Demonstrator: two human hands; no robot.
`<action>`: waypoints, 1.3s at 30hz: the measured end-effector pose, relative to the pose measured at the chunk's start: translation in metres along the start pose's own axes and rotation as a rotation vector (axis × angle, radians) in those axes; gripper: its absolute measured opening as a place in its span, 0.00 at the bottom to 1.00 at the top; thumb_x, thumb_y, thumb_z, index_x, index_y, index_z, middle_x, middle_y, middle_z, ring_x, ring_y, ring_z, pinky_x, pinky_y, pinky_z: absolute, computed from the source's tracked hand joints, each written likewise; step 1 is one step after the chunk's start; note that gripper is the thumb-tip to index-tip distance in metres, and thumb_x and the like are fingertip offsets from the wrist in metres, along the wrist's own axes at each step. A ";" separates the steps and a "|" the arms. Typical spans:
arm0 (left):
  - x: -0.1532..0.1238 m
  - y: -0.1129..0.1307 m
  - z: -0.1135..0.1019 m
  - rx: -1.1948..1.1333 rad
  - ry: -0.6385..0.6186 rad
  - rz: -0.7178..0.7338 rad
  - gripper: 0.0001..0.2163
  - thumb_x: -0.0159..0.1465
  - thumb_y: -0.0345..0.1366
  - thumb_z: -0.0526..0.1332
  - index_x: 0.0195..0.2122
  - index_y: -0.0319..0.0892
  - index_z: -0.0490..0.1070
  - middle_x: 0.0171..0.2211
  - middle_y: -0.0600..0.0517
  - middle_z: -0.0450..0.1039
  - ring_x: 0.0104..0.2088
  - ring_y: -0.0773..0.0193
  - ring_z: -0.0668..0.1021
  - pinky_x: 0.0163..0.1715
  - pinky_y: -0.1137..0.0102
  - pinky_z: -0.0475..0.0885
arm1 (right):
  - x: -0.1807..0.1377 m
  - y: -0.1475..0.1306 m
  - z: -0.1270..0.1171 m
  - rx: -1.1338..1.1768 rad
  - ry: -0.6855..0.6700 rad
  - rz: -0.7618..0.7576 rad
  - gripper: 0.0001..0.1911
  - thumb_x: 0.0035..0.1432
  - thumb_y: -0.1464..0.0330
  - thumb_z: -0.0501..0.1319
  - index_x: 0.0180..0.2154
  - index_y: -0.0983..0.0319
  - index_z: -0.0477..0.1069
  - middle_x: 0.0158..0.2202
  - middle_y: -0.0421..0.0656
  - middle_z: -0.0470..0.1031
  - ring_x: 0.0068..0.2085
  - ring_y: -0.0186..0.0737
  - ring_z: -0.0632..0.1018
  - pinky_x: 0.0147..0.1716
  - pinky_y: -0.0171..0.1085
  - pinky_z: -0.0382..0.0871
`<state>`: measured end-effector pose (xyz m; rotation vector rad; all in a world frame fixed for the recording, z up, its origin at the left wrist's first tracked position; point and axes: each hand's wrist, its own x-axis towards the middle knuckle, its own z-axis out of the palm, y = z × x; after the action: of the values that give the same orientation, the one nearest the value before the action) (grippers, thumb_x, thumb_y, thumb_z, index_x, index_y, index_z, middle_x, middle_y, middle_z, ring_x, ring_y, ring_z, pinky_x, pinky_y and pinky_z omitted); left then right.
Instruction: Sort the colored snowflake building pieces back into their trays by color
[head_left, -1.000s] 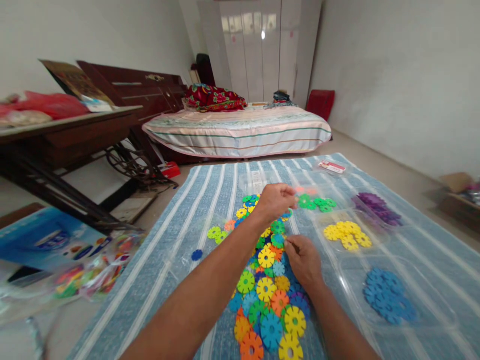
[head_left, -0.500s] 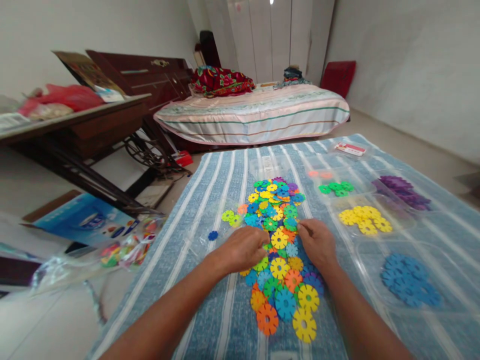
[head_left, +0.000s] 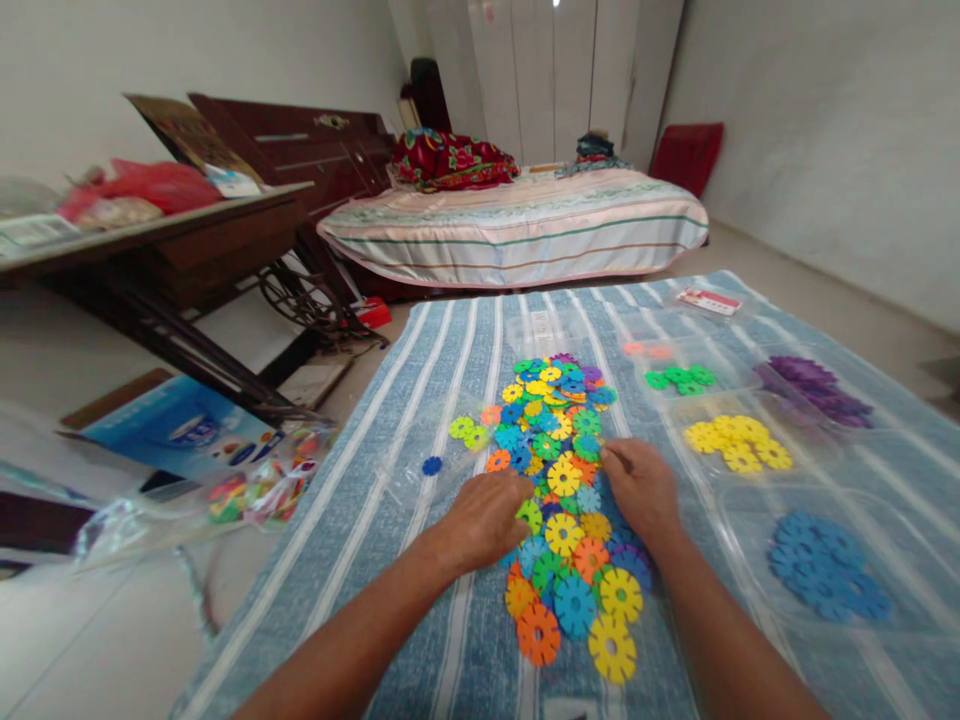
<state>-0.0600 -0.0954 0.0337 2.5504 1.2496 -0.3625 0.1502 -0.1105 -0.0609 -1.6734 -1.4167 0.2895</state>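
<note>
A long heap of plastic snowflake discs (head_left: 564, 478) in many colours lies on the striped cloth between my hands. On the heap's left edge, my left hand (head_left: 486, 515) is closed, knuckles up, its fingertips beside a lime-green disc (head_left: 530, 515). At the right edge my right hand (head_left: 642, 488) is closed in a pinch, close to a green disc (head_left: 589, 448). What either hand holds, if anything, is hidden by the fingers. Bigger yellow, orange and blue discs form the near end of the heap.
Clear trays on the right hold blue discs (head_left: 825, 565), yellow discs (head_left: 739, 443), green discs (head_left: 681, 379) and purple discs (head_left: 814, 388). Left of the heap, a clear plastic bag (head_left: 409, 445) lies near a dark blue disc (head_left: 432, 466). A bed (head_left: 517, 235) stands beyond the cloth (head_left: 420, 380).
My left hand has drawn slightly down toward me, uncovering an orange disc above it. My right hand stays by the same edge of the heap. The whole view has shifted slightly.
</note>
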 end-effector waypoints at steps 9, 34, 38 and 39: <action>-0.005 -0.039 -0.048 -0.381 0.254 -0.061 0.09 0.56 0.33 0.54 0.30 0.40 0.73 0.21 0.57 0.67 0.24 0.69 0.68 0.25 0.75 0.59 | -0.001 0.000 0.000 0.030 0.004 0.001 0.14 0.56 0.61 0.53 0.31 0.61 0.74 0.32 0.43 0.74 0.37 0.41 0.72 0.39 0.38 0.63; -0.011 -0.039 -0.058 -0.203 0.236 -0.049 0.09 0.59 0.31 0.52 0.29 0.40 0.72 0.24 0.55 0.70 0.27 0.69 0.71 0.27 0.75 0.60 | -0.001 -0.002 -0.003 0.014 0.013 0.006 0.14 0.55 0.62 0.52 0.30 0.60 0.74 0.31 0.43 0.75 0.36 0.42 0.72 0.38 0.39 0.63; -0.021 -0.003 -0.033 -0.181 0.021 0.172 0.07 0.57 0.29 0.53 0.23 0.40 0.66 0.22 0.56 0.67 0.25 0.69 0.69 0.27 0.75 0.59 | -0.001 -0.003 -0.004 0.005 0.022 -0.004 0.14 0.55 0.61 0.52 0.29 0.60 0.74 0.30 0.42 0.75 0.35 0.41 0.72 0.37 0.39 0.63; -0.021 0.003 -0.026 -0.146 -0.013 0.187 0.06 0.57 0.29 0.54 0.23 0.41 0.66 0.23 0.55 0.68 0.26 0.68 0.70 0.27 0.74 0.59 | -0.001 -0.002 -0.004 0.003 0.020 -0.009 0.14 0.55 0.61 0.52 0.29 0.60 0.74 0.30 0.42 0.75 0.35 0.41 0.72 0.37 0.39 0.63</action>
<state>-0.0675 -0.1036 0.0657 2.5080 0.9843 -0.2384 0.1511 -0.1133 -0.0572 -1.6626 -1.4085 0.2692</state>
